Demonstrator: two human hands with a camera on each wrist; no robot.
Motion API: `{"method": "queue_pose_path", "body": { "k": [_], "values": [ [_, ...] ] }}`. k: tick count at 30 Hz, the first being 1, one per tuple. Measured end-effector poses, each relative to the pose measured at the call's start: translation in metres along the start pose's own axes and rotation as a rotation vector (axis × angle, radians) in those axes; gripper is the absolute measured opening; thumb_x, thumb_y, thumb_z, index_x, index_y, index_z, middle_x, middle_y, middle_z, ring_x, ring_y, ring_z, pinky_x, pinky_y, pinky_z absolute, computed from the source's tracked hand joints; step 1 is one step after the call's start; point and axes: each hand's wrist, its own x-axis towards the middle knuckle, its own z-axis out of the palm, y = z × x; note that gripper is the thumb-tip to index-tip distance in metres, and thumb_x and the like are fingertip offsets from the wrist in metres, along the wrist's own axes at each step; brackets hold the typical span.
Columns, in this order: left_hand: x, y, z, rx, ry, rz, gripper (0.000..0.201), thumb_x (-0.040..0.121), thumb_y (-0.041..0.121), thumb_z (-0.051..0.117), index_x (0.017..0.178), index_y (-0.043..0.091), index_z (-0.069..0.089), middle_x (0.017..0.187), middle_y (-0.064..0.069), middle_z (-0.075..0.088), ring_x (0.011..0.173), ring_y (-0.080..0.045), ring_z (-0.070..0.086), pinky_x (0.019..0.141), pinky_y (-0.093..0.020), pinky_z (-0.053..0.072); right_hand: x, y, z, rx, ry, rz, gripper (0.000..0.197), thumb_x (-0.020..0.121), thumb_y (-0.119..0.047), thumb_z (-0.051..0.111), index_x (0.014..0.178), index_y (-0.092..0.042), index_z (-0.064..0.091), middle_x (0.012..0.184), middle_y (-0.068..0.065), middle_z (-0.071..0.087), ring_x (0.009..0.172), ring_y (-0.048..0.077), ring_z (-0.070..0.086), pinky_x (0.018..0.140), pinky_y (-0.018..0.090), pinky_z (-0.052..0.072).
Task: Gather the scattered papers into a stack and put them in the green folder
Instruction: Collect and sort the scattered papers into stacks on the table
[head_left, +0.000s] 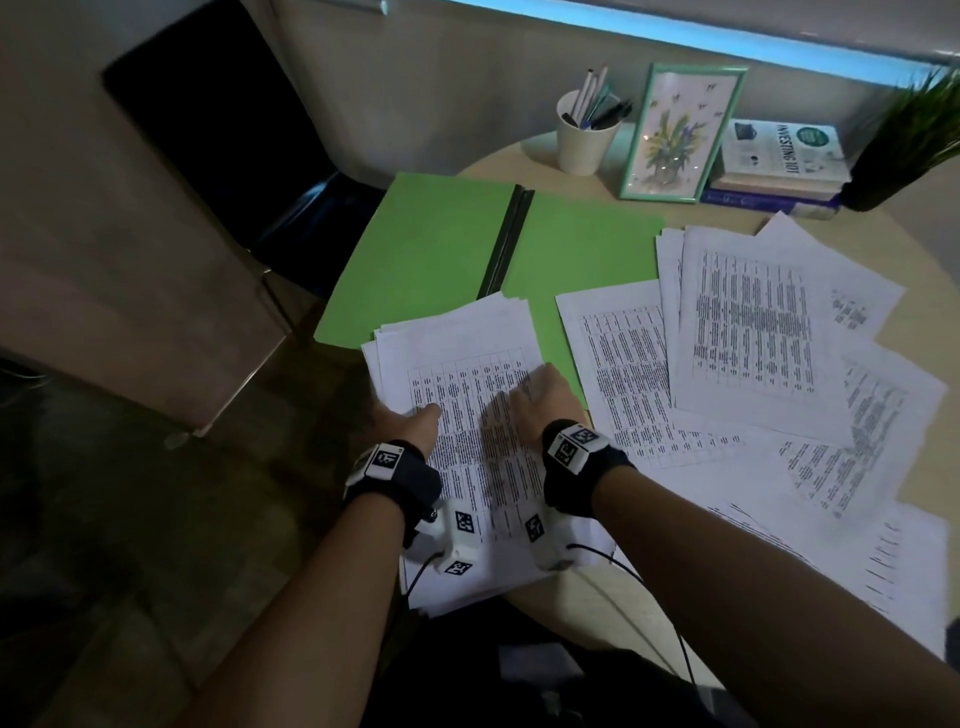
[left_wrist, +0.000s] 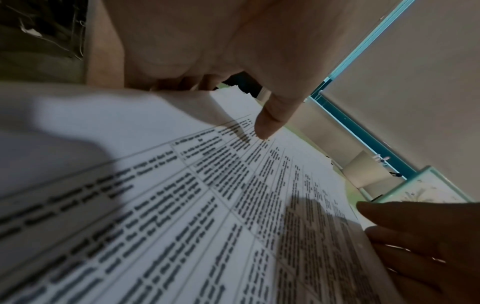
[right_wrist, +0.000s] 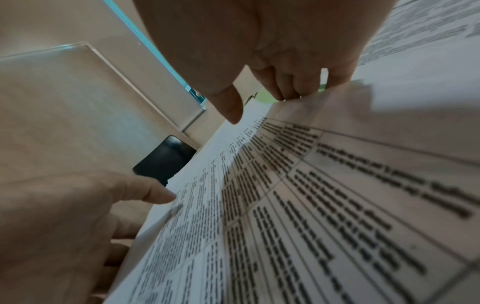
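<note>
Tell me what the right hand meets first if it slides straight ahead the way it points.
Probably the green folder: the right hand grips the paper stack and points toward its right half, though depth is uncertain.

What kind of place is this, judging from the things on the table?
Probably a home office or study desk. A white cup of pens, a framed flower picture and stacked books stand at the back, with printed papers and an open green folder.

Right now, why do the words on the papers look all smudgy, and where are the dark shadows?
Head view: dim room, table text too small to read, edges bent by the wide lens. Left wrist view: the stack sits so close that its print blurs, and a soft shadow falls under the left hand. Right wrist view: near print is smeared, and the right hand shades the page.
</note>
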Motion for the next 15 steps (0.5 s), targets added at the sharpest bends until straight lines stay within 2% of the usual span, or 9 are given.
{"method": "queue_pose_path", "body": {
  "k": [2, 3, 5, 6, 8, 11, 15],
  "values": [
    [-0.004, 0.003, 0.0, 0.023, 0.037, -0.004, 0.082, 0.07, 0.031, 0.07, 0.142, 0.016, 0.033, 0.139, -0.007, 0.051, 0.121, -0.031, 0.053, 0.104, -0.044, 0.042, 0.0, 0.0, -0.005, -0.017, -0.03, -0.008, 0.019, 0.092, -0.031, 0.05, 0.095, -0.013, 0.044, 0.099, 0.01, 0.059, 0.076, 0.027, 0.055, 0.067, 0.031, 0.043],
    [-0.005, 0.004, 0.0, 0.046, 0.061, -0.008, 0.086, 0.069, 0.034, 0.07, 0.143, 0.014, 0.03, 0.143, -0.009, 0.044, 0.126, -0.033, 0.048, 0.106, -0.046, 0.04, 0.0, -0.001, -0.008, -0.009, -0.051, -0.005, 0.019, 0.093, -0.03, 0.049, 0.1, -0.012, 0.046, 0.103, 0.011, 0.06, 0.08, 0.029, 0.057, 0.07, 0.033, 0.045],
    [-0.008, 0.009, 0.0, 0.11, 0.104, 0.013, 0.096, 0.069, 0.039, 0.07, 0.147, 0.015, 0.02, 0.152, -0.012, 0.027, 0.138, -0.035, 0.032, 0.112, -0.05, 0.031, -0.002, -0.001, -0.017, 0.037, -0.064, 0.014, 0.033, 0.096, -0.028, 0.045, 0.123, -0.009, 0.047, 0.119, 0.014, 0.059, 0.102, 0.033, 0.059, 0.085, 0.035, 0.045],
    [-0.01, 0.014, 0.0, 0.131, 0.122, 0.041, 0.098, 0.071, 0.04, 0.07, 0.15, 0.016, 0.016, 0.156, -0.01, 0.02, 0.143, -0.033, 0.023, 0.114, -0.051, 0.026, -0.002, 0.0, -0.023, 0.071, -0.06, 0.024, 0.042, 0.098, -0.029, 0.043, 0.135, -0.009, 0.043, 0.129, 0.014, 0.057, 0.113, 0.032, 0.056, 0.092, 0.034, 0.043],
    [-0.016, 0.026, 0.003, 0.147, 0.142, 0.134, 0.098, 0.077, 0.039, 0.069, 0.152, 0.018, 0.01, 0.16, -0.008, 0.009, 0.147, -0.03, 0.012, 0.117, -0.05, 0.02, -0.002, 0.007, -0.034, 0.12, -0.052, 0.007, 0.05, 0.099, -0.034, 0.043, 0.144, -0.014, 0.037, 0.141, 0.01, 0.05, 0.123, 0.03, 0.051, 0.097, 0.032, 0.04],
    [-0.034, 0.052, 0.017, 0.112, 0.133, 0.3, 0.09, 0.083, 0.033, 0.064, 0.153, 0.017, 0.01, 0.161, -0.005, 0.008, 0.147, -0.028, 0.016, 0.117, -0.045, 0.023, 0.002, 0.024, -0.061, 0.15, -0.022, -0.022, 0.049, 0.097, -0.033, 0.052, 0.142, -0.016, 0.043, 0.143, 0.005, 0.049, 0.127, 0.026, 0.05, 0.099, 0.029, 0.039],
    [-0.063, 0.078, 0.056, 0.012, 0.048, 0.367, 0.073, 0.09, 0.021, 0.056, 0.152, 0.018, 0.017, 0.158, -0.004, 0.023, 0.14, -0.028, 0.033, 0.11, -0.039, 0.033, 0.014, 0.058, -0.112, 0.172, 0.079, 0.03, 0.045, 0.094, -0.029, 0.055, 0.137, -0.018, 0.051, 0.14, 0.004, 0.053, 0.125, 0.024, 0.052, 0.1, 0.028, 0.039]
  ]
}}
